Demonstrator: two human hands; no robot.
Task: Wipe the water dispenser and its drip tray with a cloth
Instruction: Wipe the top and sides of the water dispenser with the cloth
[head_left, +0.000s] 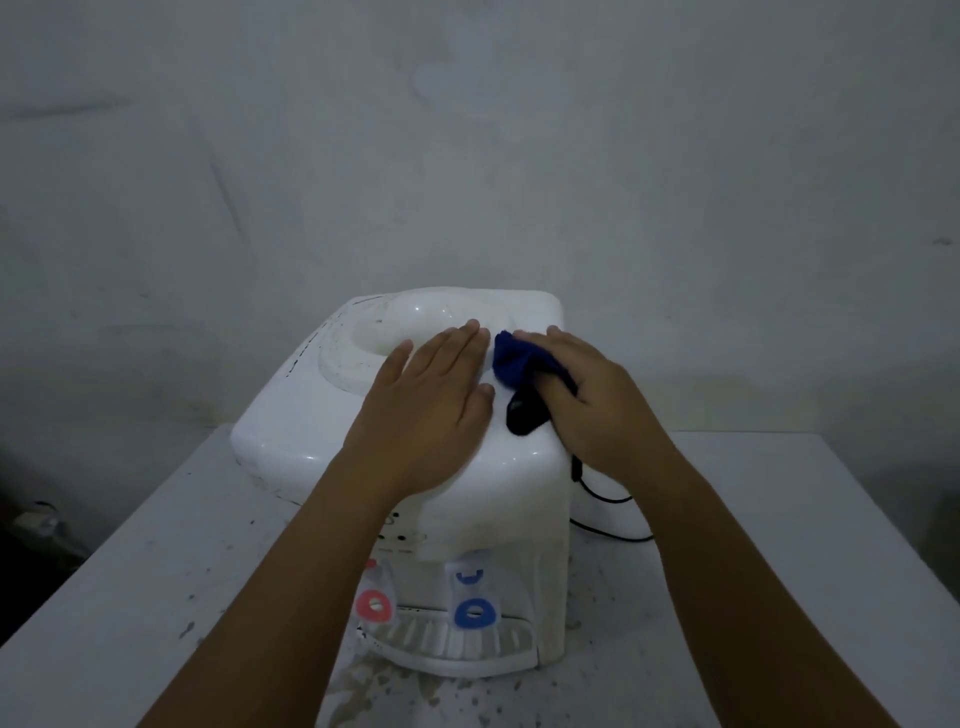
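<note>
The person is standing over a white tabletop water dispenser (415, 467) that is sitting on a stained white table (130, 597) against a pale wall. The left hand (431, 395) is lying flat on the dispenser's top, fingers (467, 338) together and stretched out, gripping nothing and seemingly steadying the unit. The right hand (597, 400) is pressing a bunched blue cloth (511, 358) onto the same top, with fingers curled and clamped on it; the cloth is poking out just beyond them, toward the wall and next to the left fingertips.

The bottle well (384, 332) is lying to the left of the cloth, partly behind the left hand, so the right hand is the nearer one for wiping. The open, unwiped room is probably leftward across the top and forward over the rounded front edge. The drip tray (452, 642) is sitting low at the front, below the red tap (374, 605) and blue tap (475, 613), well apart from the cloth. A black cord (602, 493) is trailing off the right side.
</note>
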